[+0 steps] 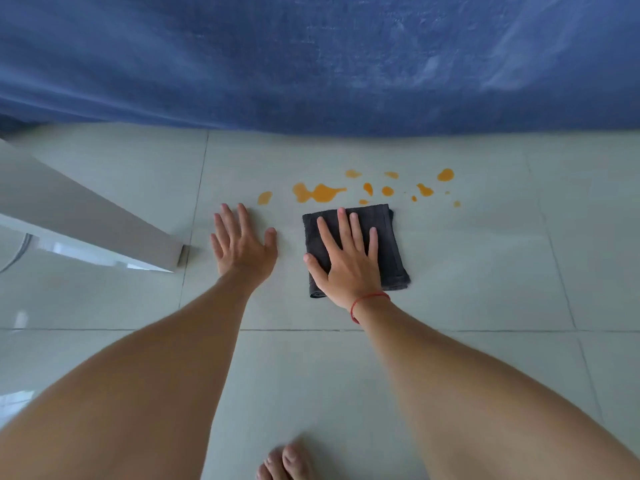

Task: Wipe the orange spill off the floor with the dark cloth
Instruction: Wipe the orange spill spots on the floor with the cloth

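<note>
I see the right hand [346,261] flat, fingers spread, palm pressed on the folded dark cloth [391,251]; red string bracelet [367,301] at the wrist. Left hand [242,245] open, flat on bare floor tile [485,271], holding nothing. Orange spill [320,192] lies just beyond the cloth, droplets scattered rightward. No readable writing. Blue fabric [311,64] behind; a foot [285,462] cut off below.

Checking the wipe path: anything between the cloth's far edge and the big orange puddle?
Head view: only one small orange drop at the cloth edge, otherwise bare floor up to the puddle.
</note>
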Available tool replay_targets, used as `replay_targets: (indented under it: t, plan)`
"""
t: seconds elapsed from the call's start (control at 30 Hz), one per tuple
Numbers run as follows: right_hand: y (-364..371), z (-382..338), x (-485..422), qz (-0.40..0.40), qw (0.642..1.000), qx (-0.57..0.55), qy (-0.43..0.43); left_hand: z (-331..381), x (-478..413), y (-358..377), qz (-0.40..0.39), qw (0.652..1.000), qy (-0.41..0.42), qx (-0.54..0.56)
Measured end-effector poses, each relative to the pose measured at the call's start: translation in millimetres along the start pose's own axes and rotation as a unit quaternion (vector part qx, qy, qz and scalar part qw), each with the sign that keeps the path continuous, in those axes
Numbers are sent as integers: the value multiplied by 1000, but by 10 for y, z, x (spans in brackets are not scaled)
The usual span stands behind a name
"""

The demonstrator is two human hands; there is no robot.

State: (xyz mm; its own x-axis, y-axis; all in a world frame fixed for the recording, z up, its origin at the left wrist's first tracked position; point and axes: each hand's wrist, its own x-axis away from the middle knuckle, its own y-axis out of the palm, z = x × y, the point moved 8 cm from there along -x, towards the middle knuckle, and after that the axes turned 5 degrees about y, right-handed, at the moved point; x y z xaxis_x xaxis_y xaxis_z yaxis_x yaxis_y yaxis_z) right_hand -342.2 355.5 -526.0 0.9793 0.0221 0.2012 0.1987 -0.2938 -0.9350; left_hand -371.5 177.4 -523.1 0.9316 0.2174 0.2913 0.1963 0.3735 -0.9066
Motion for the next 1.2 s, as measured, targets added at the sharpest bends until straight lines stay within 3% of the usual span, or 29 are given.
replay_targets:
  t: [0.17, 0.3, 0.5, 0.67, 0.8, 0.97, 1.1, 1.2]
  plan:
    - [-62, 180, -104, 41, 999, 23, 2, -171, -105, 88, 4, 1000, 2, -15]
    - [-187, 467, -333, 48, 995, 44, 78, -112, -61, 119, 5, 1000, 12, -15]
    - [-70, 46, -701, 67, 989, 1, 135, -199, -166, 146, 9, 1000, 3, -22]
    - [51, -280, -462, 61, 997, 15, 48, -208, -187, 144, -38, 999, -6, -5]
    - [36, -38, -62, 34, 998, 38, -31, -287, -178, 17, -47, 999, 13, -21]
    - [-142, 534, -171, 26, 997, 47, 62, -394, -208, 8, -30, 999, 3, -15]
    - [-133, 333, -484, 46, 985, 5, 167, -406, -221, 39, -28, 999, 9, -26]
    - [-62, -62, -717, 47, 984, -18, 168, -413, -241, 61, -31, 999, 14, -34]
